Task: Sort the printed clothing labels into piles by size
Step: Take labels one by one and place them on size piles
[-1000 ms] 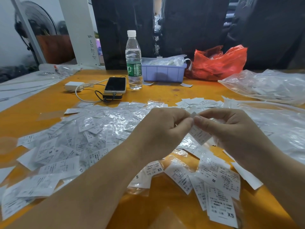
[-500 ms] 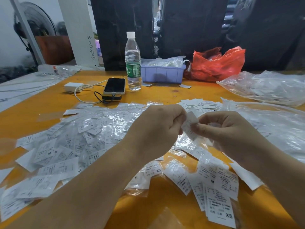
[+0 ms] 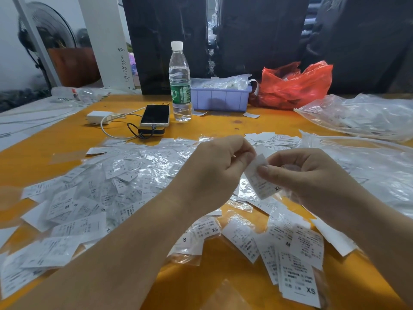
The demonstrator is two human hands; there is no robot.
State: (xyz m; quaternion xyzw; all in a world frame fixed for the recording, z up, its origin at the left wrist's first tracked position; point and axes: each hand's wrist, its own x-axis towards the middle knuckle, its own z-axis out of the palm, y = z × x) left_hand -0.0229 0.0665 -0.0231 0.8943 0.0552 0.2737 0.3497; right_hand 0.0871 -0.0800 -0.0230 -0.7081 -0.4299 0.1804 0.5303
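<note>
White printed label, marked XS, pinched by both hands' fingers.

Both forearms extend forward; the left hand and right hand meet at centre, fingers curled, thumbs and forefingers pinching toward each other.

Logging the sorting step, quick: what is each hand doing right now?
Left hand: fingers curled, pinching the top of the printed label.
Right hand: pinching the same label, marked XS.
</note>
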